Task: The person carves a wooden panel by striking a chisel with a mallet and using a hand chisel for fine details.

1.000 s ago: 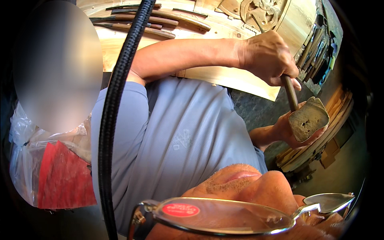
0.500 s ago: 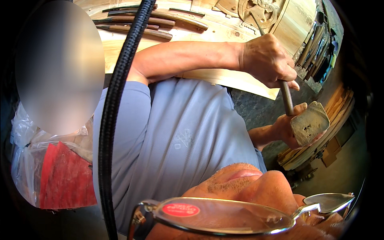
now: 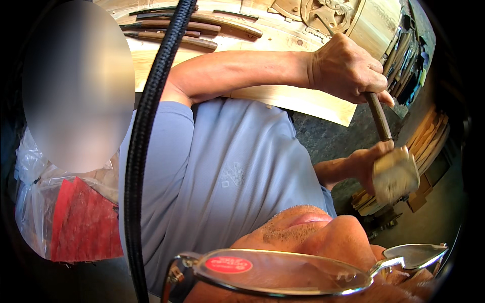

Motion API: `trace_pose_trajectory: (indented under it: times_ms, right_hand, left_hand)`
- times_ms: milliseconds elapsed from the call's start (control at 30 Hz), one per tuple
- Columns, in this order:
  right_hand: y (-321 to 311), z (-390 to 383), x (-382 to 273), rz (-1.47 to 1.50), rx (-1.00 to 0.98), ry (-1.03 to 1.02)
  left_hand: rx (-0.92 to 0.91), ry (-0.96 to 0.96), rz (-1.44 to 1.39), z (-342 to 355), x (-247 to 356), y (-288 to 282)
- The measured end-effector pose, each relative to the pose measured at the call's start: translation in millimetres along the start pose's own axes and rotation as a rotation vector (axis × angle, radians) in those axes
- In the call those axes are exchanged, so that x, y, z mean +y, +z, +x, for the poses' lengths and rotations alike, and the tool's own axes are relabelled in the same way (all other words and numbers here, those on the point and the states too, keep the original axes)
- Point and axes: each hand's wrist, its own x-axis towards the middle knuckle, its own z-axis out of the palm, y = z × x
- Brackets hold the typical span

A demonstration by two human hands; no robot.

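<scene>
Left hand (image 3: pixel 348 70) closes round a brown wooden-handled chisel (image 3: pixel 379 116), right hand (image 3: pixel 365 162) holds a blocky tan mallet (image 3: pixel 396 177); black braided cable (image 3: pixel 143 126) partly hides brown-handled tools (image 3: pixel 197 42).

Brown tool handle (image 3: pixel 379 117); tan mallet (image 3: pixel 396 177); blue-grey shirt (image 3: pixel 227 146); black braided cable (image 3: pixel 133 202)

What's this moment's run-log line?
left hand: holding carving chisel, angled toward carved wood panel | right hand: holding wooden block | block: blurred

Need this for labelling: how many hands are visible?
2: the left hand, upper right, grips a brown tool handle; the right hand, lower down, holds a wooden block. The blurred patch may hide others.
</scene>
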Motion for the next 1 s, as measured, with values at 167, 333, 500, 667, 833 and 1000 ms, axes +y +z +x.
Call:
trace_pose_trajectory:
  times_ms: [167,333,500,667,833,1000]
  right_hand:
    - [3.7,41.7,-20.3,0.232,0.381,0.066]
    - [-1.7,47.7,-13.0,0.247,0.477,0.051]
    - [7.3,31.4,-15.2,0.001,0.175,-0.025]
    - [11.4,15.3,-16.4,-0.072,0.097,-0.003]
    - [15.1,9.7,-17.8,-0.12,0.089,0.058]
    - [13.4,15.8,-9.6,0.08,0.109,0.186]
  left_hand:
    - [0.028,-0.013,0.002,3.0,0.6,0.4]
    - [0.019,-0.018,0.024,1.1,-1.1,2.1]
    - [0.024,-0.052,0.032,4.2,-5.5,-1.6]
    - [-0.009,-0.078,0.001,7.1,-3.5,-6.0]
    - [-0.057,-0.124,-0.086,14.4,-2.5,-14.8]
    - [-0.303,-0.161,-0.146,17.4,-6.3,-17.0]
